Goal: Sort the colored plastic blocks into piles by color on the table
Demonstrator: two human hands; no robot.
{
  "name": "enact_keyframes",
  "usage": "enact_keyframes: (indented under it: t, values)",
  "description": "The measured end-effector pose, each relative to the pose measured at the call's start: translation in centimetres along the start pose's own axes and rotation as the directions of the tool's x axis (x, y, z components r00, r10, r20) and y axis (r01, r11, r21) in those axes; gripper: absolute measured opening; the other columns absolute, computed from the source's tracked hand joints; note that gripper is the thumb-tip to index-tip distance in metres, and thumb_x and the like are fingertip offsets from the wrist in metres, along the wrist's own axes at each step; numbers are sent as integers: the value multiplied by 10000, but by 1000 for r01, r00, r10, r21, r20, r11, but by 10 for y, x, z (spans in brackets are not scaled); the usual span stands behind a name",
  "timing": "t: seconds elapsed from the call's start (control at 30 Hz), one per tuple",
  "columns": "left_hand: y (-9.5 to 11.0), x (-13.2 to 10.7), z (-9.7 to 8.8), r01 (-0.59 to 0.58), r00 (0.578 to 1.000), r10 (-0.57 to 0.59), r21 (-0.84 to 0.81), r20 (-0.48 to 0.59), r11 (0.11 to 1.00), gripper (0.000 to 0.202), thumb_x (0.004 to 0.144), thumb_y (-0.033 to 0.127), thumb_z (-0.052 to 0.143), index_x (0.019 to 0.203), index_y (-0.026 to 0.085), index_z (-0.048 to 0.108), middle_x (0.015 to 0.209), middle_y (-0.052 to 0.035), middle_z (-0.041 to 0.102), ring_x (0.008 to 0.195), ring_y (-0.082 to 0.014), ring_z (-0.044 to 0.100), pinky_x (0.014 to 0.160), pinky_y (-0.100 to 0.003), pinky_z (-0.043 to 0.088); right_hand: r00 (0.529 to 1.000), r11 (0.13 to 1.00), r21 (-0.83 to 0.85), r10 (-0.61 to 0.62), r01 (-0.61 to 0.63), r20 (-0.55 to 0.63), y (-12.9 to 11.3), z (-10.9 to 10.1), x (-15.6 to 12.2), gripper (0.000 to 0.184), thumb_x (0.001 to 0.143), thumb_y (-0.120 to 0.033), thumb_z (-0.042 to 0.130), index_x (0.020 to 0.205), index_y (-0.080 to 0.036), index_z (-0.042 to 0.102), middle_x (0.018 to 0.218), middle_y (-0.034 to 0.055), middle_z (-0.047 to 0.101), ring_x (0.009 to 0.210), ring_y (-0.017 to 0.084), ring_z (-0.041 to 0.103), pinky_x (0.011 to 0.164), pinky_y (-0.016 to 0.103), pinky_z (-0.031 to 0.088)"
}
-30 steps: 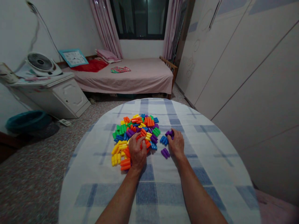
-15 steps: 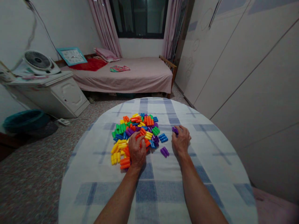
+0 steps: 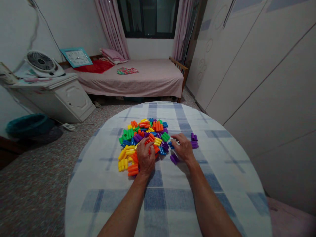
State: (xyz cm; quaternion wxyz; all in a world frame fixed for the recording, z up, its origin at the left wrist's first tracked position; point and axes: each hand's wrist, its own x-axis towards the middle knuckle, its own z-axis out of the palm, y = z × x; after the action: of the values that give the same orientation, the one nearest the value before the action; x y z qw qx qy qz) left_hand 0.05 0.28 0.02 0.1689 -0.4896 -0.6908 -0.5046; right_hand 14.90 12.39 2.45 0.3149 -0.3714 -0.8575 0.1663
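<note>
A heap of plastic building blocks shaped like joined tubes, in orange, yellow, green, blue and purple, lies on the table. My left hand (image 3: 146,157) rests on the heap's near right side, fingers bent and thumb apart, touching orange blocks (image 3: 156,148). My right hand (image 3: 183,148) hovers just right of the heap with thumb and fingers apart around a blue block (image 3: 171,144), which its fingers partly hide. Below that hand lies a loose purple block (image 3: 174,159). Further right, beyond the wrist, purple blocks (image 3: 194,144) sit close together.
The round table wears a white and blue checked cloth (image 3: 98,204). Behind it stands a bed (image 3: 153,79) with a pink sheet. A white cabinet (image 3: 71,98) carrying a fan (image 3: 41,62) is at left, above a teal-lined bin (image 3: 29,126). Wardrobe doors (image 3: 259,82) line the right.
My right hand has let go of a purple block at the right and moved left to the blue block. My left hand has stayed on the heap.
</note>
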Motion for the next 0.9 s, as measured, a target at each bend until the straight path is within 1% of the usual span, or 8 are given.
enact_keyframes:
  t: [0.1, 0.23, 0.37, 0.47, 0.6, 0.7, 0.77, 0.9]
  values:
    - [0, -1, 0, 8, 1000, -7, -4, 6, 1000, 219, 880, 202, 452, 943, 165, 659, 1115, -116, 599, 1111, -229, 526, 973, -438, 412, 975, 993, 116, -63, 38, 215, -14, -1, 0, 238, 848, -352, 569, 1026, -219, 656, 937, 19, 610, 781, 134, 575, 760, 248, 444]
    - [-1, -1, 1, 1, 1000, -1, -4, 1, 1000, 218, 877, 198, 454, 941, 157, 658, 1109, -119, 600, 1114, -227, 525, 976, -429, 408, 948, 996, 78, -66, 44, 311, -14, 1, -5, 307, 788, -341, 639, 1076, -234, 630, 1021, 12, 599, 824, 135, 576, 753, 241, 440]
    - [-2, -1, 1, -3, 1000, 3, 4, 6, 1000, 216, 878, 195, 451, 938, 160, 655, 1112, -115, 597, 1108, -228, 527, 970, -428, 413, 952, 997, 54, -70, 57, 298, -15, 7, -8, 247, 823, -248, 551, 1060, -222, 618, 1039, 22, 613, 897, 149, 582, 791, 245, 433]
    - [-2, -1, 2, -4, 1000, 4, 11, 6, 1000, 213, 881, 198, 447, 933, 163, 651, 1113, -111, 593, 1109, -233, 526, 970, -435, 412, 971, 999, 19, -40, 36, 236, -18, 13, -9, 253, 830, -179, 474, 1035, -204, 620, 1024, 41, 622, 922, 158, 582, 821, 252, 428]
    - [-2, -1, 2, -1, 1000, 1, -3, 6, 1000, 212, 878, 193, 450, 938, 165, 651, 1119, -112, 593, 1120, -235, 521, 968, -441, 416, 998, 993, 106, 49, -53, 39, -17, 10, -4, 250, 833, -172, 427, 995, -178, 616, 977, 59, 637, 911, 173, 585, 830, 271, 441]
    - [-2, -1, 2, 2, 1000, -2, -8, -1, 1000, 211, 874, 193, 454, 932, 169, 655, 1113, -112, 596, 1112, -234, 525, 962, -447, 420, 983, 988, 69, 148, -141, -107, -14, -1, 11, 274, 841, -177, 412, 1027, -167, 613, 1017, 85, 630, 964, 197, 573, 863, 298, 435]
    - [-2, -1, 2, -1, 1000, 1, -14, -3, 1000, 204, 869, 190, 460, 925, 168, 656, 1109, -113, 598, 1107, -233, 526, 961, -444, 422, 977, 980, -47, 190, -195, -102, -13, -8, 27, 295, 847, -165, 409, 1052, -172, 620, 1043, 94, 616, 991, 208, 562, 877, 306, 421]
    - [-1, -1, 2, -7, 1000, 6, -21, -12, 1000, 202, 864, 176, 462, 926, 168, 653, 1113, -112, 592, 1110, -231, 522, 958, -438, 427, 960, 940, -242, 266, -240, 85, -17, -3, 63, 337, 884, -171, 372, 1121, -194, 611, 1127, 96, 576, 1007, 197, 560, 845, 287, 418]
